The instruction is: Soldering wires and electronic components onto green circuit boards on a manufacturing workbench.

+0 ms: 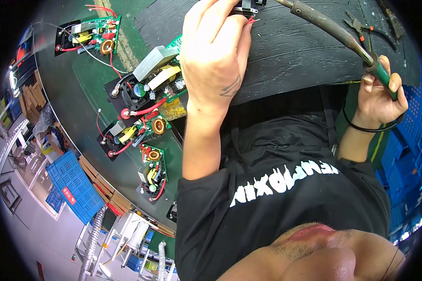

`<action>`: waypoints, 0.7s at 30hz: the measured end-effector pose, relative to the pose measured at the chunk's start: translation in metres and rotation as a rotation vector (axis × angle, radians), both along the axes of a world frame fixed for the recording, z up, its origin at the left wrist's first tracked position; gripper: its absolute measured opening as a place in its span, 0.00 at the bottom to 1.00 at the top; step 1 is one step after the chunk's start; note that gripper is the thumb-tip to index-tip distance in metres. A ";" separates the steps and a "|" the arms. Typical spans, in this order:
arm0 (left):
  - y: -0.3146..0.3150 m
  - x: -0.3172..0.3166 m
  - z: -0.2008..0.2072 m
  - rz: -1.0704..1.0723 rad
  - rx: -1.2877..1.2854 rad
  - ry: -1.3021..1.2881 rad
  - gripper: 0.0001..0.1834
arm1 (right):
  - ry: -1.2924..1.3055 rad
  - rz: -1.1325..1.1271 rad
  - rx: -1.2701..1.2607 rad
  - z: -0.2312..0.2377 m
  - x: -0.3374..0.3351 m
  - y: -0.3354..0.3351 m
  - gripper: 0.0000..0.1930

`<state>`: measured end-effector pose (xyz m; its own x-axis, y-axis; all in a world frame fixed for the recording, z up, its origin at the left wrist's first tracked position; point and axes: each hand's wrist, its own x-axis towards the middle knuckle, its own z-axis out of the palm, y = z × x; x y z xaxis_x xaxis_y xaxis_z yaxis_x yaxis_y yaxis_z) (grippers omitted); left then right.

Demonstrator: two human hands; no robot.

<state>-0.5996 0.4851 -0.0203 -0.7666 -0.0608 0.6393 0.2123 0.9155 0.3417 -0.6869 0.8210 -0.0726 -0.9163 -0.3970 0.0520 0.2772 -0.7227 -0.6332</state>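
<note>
Our left hand (214, 51) pinches a small part (246, 7) with red wires at the counter's (305, 56) far edge; our right hand (379, 96) grips the soldering iron (333, 29), tip slanting toward it.

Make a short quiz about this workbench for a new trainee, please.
1. True or false: the right hand holds a soldering iron by its green handle.
2. What does the left hand pinch? A) a small part with red wires B) pliers C) a blue crate
3. What colour is the mat under the hands?

Key: 1 true; 2 A; 3 black.
</note>
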 end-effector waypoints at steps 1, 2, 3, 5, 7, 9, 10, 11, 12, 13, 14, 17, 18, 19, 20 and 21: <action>0.002 0.001 -0.001 0.012 0.015 -0.005 0.11 | -0.002 0.002 0.000 0.000 0.000 0.000 0.19; 0.004 0.001 -0.003 0.023 0.030 -0.010 0.11 | -0.004 0.004 0.000 0.000 0.000 0.000 0.19; 0.006 0.002 -0.003 0.041 0.030 -0.018 0.11 | -0.012 -0.001 0.001 -0.001 0.001 0.000 0.19; 0.009 0.003 -0.005 0.065 0.054 -0.016 0.11 | -0.017 -0.003 0.002 -0.001 0.001 0.000 0.19; 0.011 0.004 -0.005 0.076 0.097 0.001 0.11 | -0.012 0.004 0.001 -0.001 0.000 0.000 0.19; 0.013 0.004 -0.006 0.091 0.123 0.014 0.11 | -0.006 0.008 0.003 -0.001 0.000 -0.001 0.20; 0.014 0.004 -0.006 0.099 0.131 0.016 0.11 | -0.004 0.010 0.006 0.000 0.000 -0.002 0.20; 0.015 0.004 -0.006 0.108 0.139 0.018 0.10 | 0.001 0.019 0.007 0.000 0.000 -0.003 0.20; 0.016 0.004 -0.006 0.118 0.144 0.017 0.10 | 0.005 0.027 0.008 0.000 0.000 -0.004 0.20; 0.017 0.004 -0.007 0.122 0.146 0.019 0.10 | 0.005 0.030 0.008 0.000 0.001 -0.005 0.20; 0.017 0.004 -0.007 0.127 0.147 0.021 0.10 | 0.019 0.041 0.010 0.000 0.001 -0.005 0.20; 0.018 0.003 -0.007 0.124 0.146 0.029 0.10 | 0.032 0.050 0.009 0.000 0.005 -0.009 0.19; 0.018 0.003 -0.007 0.123 0.148 0.026 0.10 | 0.027 0.051 0.005 0.000 0.006 -0.009 0.19; 0.017 0.003 -0.007 0.123 0.149 0.024 0.10 | 0.019 0.051 0.003 0.000 0.006 -0.010 0.19; 0.017 0.003 -0.007 0.122 0.149 0.023 0.10 | 0.025 0.053 0.000 0.000 0.007 -0.010 0.19; 0.017 0.002 -0.006 0.121 0.149 0.023 0.10 | 0.028 0.053 0.000 0.000 0.006 -0.010 0.19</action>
<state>-0.5973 0.5025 -0.0266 -0.7331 -0.2470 0.6336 0.1127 0.8747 0.4714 -0.6810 0.8107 -0.0727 -0.8921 -0.4453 0.0770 0.2976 -0.7072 -0.6413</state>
